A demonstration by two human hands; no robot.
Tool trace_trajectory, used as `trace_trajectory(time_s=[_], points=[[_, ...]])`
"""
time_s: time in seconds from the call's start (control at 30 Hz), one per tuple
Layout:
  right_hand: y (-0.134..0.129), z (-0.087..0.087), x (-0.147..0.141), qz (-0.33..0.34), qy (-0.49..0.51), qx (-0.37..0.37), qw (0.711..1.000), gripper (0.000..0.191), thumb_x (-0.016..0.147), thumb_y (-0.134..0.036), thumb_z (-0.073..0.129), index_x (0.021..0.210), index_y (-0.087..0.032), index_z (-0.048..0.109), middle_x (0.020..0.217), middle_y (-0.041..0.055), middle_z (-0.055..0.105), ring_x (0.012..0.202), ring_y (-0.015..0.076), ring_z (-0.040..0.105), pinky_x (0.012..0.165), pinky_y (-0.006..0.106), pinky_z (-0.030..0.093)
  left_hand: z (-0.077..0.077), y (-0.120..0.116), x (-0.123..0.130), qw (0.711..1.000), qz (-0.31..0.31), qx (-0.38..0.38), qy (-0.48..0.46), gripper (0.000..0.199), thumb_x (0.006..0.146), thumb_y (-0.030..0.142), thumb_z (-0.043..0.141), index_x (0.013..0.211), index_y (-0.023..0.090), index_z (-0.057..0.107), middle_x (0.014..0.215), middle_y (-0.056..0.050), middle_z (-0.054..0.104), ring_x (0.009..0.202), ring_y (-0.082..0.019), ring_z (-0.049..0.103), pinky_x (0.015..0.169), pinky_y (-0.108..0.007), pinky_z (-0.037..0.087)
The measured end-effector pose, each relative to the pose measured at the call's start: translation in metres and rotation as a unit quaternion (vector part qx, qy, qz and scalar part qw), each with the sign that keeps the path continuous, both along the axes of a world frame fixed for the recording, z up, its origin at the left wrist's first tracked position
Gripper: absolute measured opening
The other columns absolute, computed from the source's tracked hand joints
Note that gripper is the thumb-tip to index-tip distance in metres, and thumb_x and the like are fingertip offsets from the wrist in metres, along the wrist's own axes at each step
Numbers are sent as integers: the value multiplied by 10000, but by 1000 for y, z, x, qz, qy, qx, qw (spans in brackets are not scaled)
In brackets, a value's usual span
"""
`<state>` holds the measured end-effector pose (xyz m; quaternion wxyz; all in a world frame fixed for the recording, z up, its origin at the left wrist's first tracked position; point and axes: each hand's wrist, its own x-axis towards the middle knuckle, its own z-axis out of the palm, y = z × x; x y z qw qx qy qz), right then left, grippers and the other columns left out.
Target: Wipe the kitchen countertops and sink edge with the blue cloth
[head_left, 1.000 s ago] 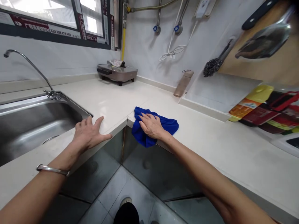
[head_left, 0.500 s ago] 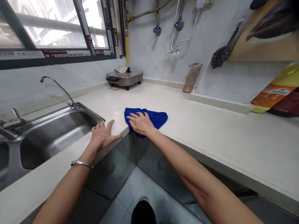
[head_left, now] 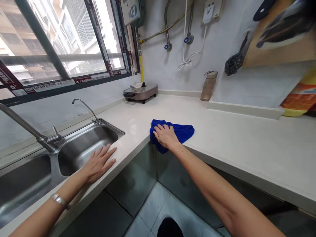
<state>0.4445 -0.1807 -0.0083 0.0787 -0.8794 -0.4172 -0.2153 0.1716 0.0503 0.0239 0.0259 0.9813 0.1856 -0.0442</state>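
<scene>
"Head view: what is the right hand (head_left: 166,135) doing?"

"It's lying palm down on the blue cloth (head_left: 185,131), its fingers slightly parted and curving over the top. It's pressing from above rather than closing into a fist."

"And where is the cloth sitting?"

"Directly under that grip, at the counter's (head_left: 247,144) inner corner. One part is spreading out to the right of the fingers, and another is hanging over the front edge, below the palm. I can't tell whether any fold is being pinched underneath."

"What about the left hand (head_left: 98,164)?"

"It's resting palm down on the counter, to the left of the cloth and well apart from it. The fingers are spreading wide and holding nothing, just beside the sink (head_left: 81,149). A silver bracelet (head_left: 58,198) is circling the wrist behind them."

"Anything standing beyond the right hand?"

"Farther back and to its left, a lidded electric pan (head_left: 145,93) is standing near the wall. Farther back and to its right, a brown bottle (head_left: 209,87) is leaning slightly. A thin faucet (head_left: 85,105) is arching beyond the left hand, and a dark scrubber (head_left: 233,64) is hanging up to the right of the bottle."
</scene>
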Motion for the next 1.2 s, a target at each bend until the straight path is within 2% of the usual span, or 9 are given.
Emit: trace_trajectory(time_s=[0.13,0.27,0.37,0.47,0.53,0.7,0.9,1.03,1.2], points=[[10,-8,3,-3,-17,45,999,450,1062,-335,270,1191,-129,649,1252,178,651,1145,313,549,1019,546,343,-5,12,-35,1000,17,10,-14,688,951,660,147,1565,361,226,1681,-49,117,1545,-329,105,1221,-635,167],[33,-24,-1,36,-34,131,990,484,1062,-308,261,1104,-99,695,1172,173,702,1168,283,575,1128,524,269,-4,8,-34,1000,8,-1,-16,706,956,648,131,1577,320,204,1679,-90,159,1519,-294,251,1200,-530,299],[58,-37,-10,72,-22,234,969,451,1048,-291,298,1092,-126,715,1133,128,728,1184,239,599,1166,466,273,-3,4,-31,1000,16,-10,-12,686,957,649,108,1571,359,205,1677,-74,178,1483,-300,322,1166,-540,341],[79,-50,-26,67,6,341,938,450,1022,-265,298,1078,-146,728,1081,117,735,1137,232,633,1163,480,302,-4,4,-32,999,24,-16,-17,672,957,646,90,1561,386,229,1669,-53,209,1460,-308,351,1149,-552,355],[87,-56,-42,59,18,379,923,465,1010,-256,279,1077,-149,728,1076,118,730,1129,236,634,1167,497,301,-4,5,-32,999,26,-17,-19,672,956,644,89,1560,388,236,1664,-57,219,1452,-317,358,1146,-562,351],[95,-60,-107,83,31,385,919,426,990,-269,313,1062,-180,723,1055,91,724,1139,238,620,1191,509,268,-4,5,-29,999,20,-26,-7,694,949,631,70,1568,359,224,1659,-86,215,1438,-350,363,1126,-590,353],[102,-61,-203,163,47,372,913,332,953,-276,395,1030,-226,714,1070,51,726,1167,238,600,1195,505,254,-3,3,-25,995,48,-79,-30,748,938,636,53,1560,287,279,1650,-85,258,1453,-363,338,1156,-601,296],[106,-66,-256,229,39,385,893,299,932,-291,434,1046,-231,704,1104,39,725,1162,233,599,1176,478,281,5,4,-29,968,52,-229,-90,765,937,649,59,1532,265,349,1618,-23,350,1482,-261,326,1239,-486,218],[114,-70,-331,299,24,402,865,288,933,-341,434,1031,-236,684,1150,27,723,1166,214,588,1151,428,304,21,10,-38,896,41,-436,-73,803,915,732,100,1572,291,235,1634,15,282,1511,-226,278,1230,-439,269]])
